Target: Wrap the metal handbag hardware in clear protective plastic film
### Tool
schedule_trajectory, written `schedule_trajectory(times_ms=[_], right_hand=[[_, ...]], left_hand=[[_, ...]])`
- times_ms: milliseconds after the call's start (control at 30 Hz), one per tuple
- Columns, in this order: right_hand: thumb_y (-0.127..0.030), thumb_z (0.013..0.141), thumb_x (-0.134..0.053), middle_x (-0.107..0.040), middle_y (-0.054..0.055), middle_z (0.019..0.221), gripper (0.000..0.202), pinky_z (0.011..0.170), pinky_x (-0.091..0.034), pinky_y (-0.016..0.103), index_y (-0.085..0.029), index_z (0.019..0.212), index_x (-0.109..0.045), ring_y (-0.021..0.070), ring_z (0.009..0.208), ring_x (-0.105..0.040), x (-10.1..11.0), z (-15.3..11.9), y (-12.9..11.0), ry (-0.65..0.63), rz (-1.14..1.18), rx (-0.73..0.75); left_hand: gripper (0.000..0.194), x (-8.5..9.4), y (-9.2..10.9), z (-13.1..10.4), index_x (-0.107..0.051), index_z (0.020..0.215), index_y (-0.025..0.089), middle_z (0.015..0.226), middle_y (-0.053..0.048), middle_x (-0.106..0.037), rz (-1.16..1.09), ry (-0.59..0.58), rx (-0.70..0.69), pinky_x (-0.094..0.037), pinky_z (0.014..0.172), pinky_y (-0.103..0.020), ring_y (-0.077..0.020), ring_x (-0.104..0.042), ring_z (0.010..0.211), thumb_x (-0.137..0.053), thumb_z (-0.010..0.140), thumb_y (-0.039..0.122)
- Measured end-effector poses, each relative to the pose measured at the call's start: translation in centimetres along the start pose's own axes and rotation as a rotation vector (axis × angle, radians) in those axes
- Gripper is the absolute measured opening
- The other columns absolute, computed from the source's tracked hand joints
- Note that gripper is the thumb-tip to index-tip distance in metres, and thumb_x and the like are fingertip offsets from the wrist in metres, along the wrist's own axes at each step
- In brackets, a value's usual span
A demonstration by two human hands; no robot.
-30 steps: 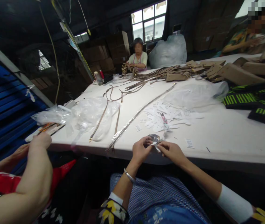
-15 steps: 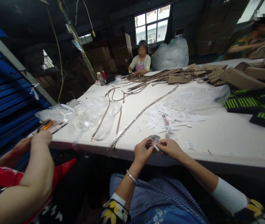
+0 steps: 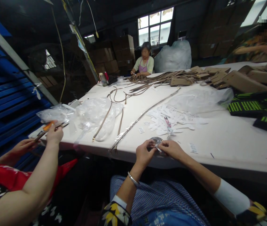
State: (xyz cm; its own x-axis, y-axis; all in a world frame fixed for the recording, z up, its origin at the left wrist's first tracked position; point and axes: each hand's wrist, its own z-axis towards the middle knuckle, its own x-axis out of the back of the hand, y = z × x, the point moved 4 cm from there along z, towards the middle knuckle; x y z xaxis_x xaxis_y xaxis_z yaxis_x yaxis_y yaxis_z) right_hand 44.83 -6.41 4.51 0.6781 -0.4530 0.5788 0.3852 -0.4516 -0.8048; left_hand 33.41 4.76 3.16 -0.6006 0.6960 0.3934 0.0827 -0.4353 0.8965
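Observation:
At the front edge of the white table (image 3: 237, 153), my left hand (image 3: 144, 152) and my right hand (image 3: 171, 149) pinch a small white tag (image 3: 157, 146) between them. Behind my fingers lies a shiny, clear-wrapped coil (image 3: 156, 139), partly hidden by both hands. Just beyond it, pink-handled snips (image 3: 167, 122) rest on a heap of white paper tags (image 3: 157, 116). A long strap in clear wrap (image 3: 138, 118) runs diagonally across the table, left of the heap.
At the left, a co-worker's hands (image 3: 54, 134) hold a brown strap. Clear plastic bags (image 3: 96, 113) and loose straps (image 3: 104, 121) lie nearby. Brown straps and flaps (image 3: 182, 81) are piled farther back. Black-green fabric (image 3: 243, 106) sits right. Another person (image 3: 143, 64) works across the table.
The white tag between my fingers has shifted slightly, while my hands stay nearly in place. The co-worker's near hand at the left has moved right and up along the brown strap.

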Motion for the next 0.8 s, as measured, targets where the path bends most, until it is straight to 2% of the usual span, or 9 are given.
schedule_trajectory(times_ms=[200, 367, 567, 633, 700, 800], right_hand=[[-0.045, 0.079, -0.055, -0.064, -0.001, 0.053, 0.033, 0.053, -0.039, 0.024, -0.017, 0.073, -0.072, 0.0141, 0.051, -0.056, 0.0, 0.2, 0.0, -0.009, 0.025, 0.04], [-0.044, 0.076, -0.058, -0.061, -0.001, 0.048, 0.032, 0.051, -0.037, 0.024, -0.017, 0.066, -0.071, 0.0135, 0.048, -0.054, 0.4, 0.6, -0.3, -0.059, 0.031, 0.019], [-0.039, 0.074, -0.063, -0.062, -0.001, 0.049, 0.027, 0.05, -0.038, 0.023, -0.017, 0.058, -0.067, 0.0121, 0.046, -0.054, 0.4, 1.1, -0.8, -0.116, 0.058, 0.027], [-0.04, 0.076, -0.061, -0.063, 0.0, 0.051, 0.026, 0.05, -0.04, 0.022, -0.017, 0.065, -0.066, 0.0127, 0.048, -0.056, 0.2, 1.1, -0.7, -0.106, 0.08, 0.031], [-0.04, 0.078, -0.059, -0.065, -0.001, 0.053, 0.023, 0.05, -0.042, 0.023, -0.018, 0.081, -0.064, 0.014, 0.049, -0.059, -0.1, 1.0, -0.4, -0.097, 0.107, 0.038], [-0.036, 0.079, -0.059, -0.068, -0.002, 0.057, 0.024, 0.053, -0.046, 0.024, -0.02, 0.096, -0.054, 0.016, 0.053, -0.064, -0.3, 0.8, -0.1, -0.116, 0.136, 0.062]], left_hand=[[0.029, 0.1, -0.4, 0.2, -0.065, 0.1, 0.021, 0.093, -0.001, -0.073, -0.044, -0.012, -0.02, -0.055, 0.076, -0.025, -0.015, -0.07, 0.08, -0.074, 0.073, 0.019], [0.03, -0.1, -0.6, 0.2, -0.065, 0.103, 0.02, 0.091, -0.002, -0.074, -0.061, -0.005, -0.021, -0.055, 0.078, -0.025, -0.0148, -0.07, 0.08, -0.074, 0.074, 0.019], [0.021, -0.1, -0.2, -0.3, -0.071, 0.099, 0.024, 0.095, 0.0, -0.075, -0.022, 0.008, -0.069, -0.054, 0.081, -0.027, -0.0168, -0.07, 0.086, -0.071, 0.077, 0.022], [0.023, -0.1, -0.2, -0.3, -0.072, 0.101, 0.025, 0.097, 0.001, -0.075, -0.007, 0.004, -0.071, -0.054, 0.083, -0.027, -0.0177, -0.07, 0.088, -0.071, 0.078, 0.022], [0.025, 0.0, -0.3, -0.3, -0.073, 0.103, 0.025, 0.097, 0.0, -0.076, 0.003, -0.002, -0.062, -0.054, 0.083, -0.028, -0.0182, -0.07, 0.089, -0.07, 0.078, 0.022], [0.022, 0.0, -0.4, -0.2, -0.074, 0.099, 0.025, 0.097, 0.0, -0.076, 0.02, 0.006, -0.056, -0.054, 0.085, -0.027, -0.0186, -0.071, 0.09, -0.069, 0.078, 0.021]])
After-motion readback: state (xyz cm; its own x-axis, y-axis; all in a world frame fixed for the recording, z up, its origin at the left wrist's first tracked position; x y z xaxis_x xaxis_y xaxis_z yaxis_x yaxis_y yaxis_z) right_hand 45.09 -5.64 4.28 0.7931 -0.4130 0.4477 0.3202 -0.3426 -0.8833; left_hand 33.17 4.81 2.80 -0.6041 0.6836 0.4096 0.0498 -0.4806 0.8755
